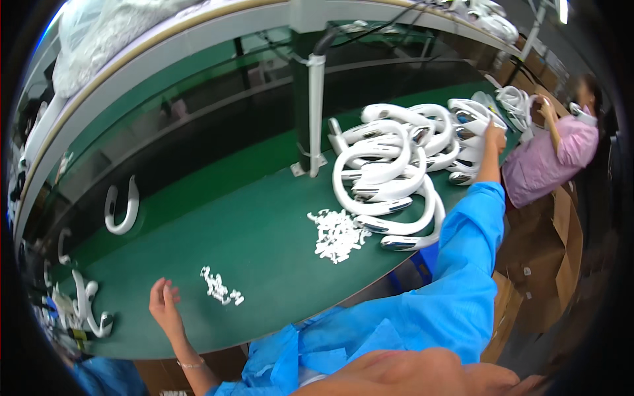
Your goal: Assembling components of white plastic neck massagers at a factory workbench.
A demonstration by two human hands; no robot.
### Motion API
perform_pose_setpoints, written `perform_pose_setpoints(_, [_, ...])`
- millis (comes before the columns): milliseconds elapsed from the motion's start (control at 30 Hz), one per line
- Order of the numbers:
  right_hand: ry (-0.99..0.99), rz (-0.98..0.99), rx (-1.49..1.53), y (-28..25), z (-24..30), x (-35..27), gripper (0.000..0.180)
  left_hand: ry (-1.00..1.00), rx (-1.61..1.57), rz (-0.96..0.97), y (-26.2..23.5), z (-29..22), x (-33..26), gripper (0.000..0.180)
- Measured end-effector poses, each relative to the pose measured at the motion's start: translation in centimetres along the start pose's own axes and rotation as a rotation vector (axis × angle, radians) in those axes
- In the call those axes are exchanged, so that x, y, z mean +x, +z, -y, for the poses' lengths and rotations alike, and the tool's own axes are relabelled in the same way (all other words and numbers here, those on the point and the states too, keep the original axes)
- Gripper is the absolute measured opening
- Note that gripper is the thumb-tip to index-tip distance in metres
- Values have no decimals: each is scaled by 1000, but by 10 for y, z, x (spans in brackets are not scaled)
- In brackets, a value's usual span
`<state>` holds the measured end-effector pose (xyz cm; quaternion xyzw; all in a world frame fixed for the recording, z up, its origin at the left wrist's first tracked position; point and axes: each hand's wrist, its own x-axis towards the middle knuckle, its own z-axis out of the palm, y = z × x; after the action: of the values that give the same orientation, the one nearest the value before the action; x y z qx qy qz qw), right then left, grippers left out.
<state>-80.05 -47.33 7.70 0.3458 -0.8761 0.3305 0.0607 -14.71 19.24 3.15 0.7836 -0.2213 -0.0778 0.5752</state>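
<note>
Touching white C-shaped plastic neckband (470, 103) near green table's (277, 257) right edge, likely light, stiff, graspable mid-curve, with right hand (494, 136), unclear in grip; extending half-open, empty left hand (165, 305).

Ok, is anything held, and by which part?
Left hand holds nothing. Right hand touches a white neckband at its curve; whether it grips, I can't tell.

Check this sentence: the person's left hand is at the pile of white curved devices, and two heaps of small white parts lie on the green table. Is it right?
Not quite: the head view shows the right hand, not the left hand, at the pile of white curved devices. The two heaps on the green table are correct.
</note>
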Motion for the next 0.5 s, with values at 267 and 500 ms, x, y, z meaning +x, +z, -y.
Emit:
perform_pose_setpoints(267, [-411,4,-75,40,-74,104,57,155,338,61,-10,7,84,31])
perform_pose_setpoints(500, [-769,322,769,-133,-43,-240,29,53,961,-215,-22,68,270,42])
